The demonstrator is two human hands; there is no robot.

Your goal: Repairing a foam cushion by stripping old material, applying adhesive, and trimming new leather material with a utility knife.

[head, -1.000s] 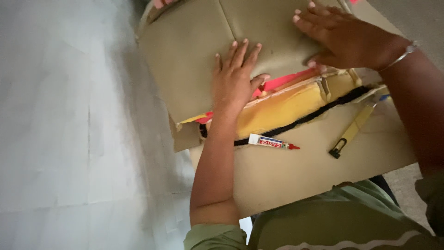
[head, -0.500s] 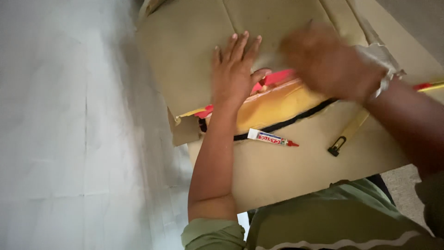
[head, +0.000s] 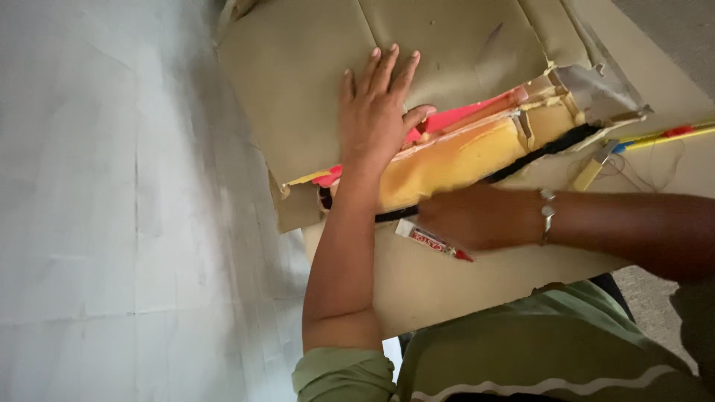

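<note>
Left hand [head: 377, 119] lies flat, fingers spread, on the soft tan cover [head: 313, 97]; right hand [head: 477, 217] reaches the light glue tube [head: 432, 240], grip unclear — I'd pinch it mid-body.

Floor, left [head: 112, 223]: pale grey-white surface, faint straight seams crossing it in a grid; filled the whole left side of the view.
Floor, upper right [head: 670, 30]: darker grey, rough-looking patch.
Floor, lower right [head: 652, 298]: same grey texture showed again.
Light: soft and even, brightest on the pale surface; no hard shadows.
Walls, windows: outside the view.
</note>
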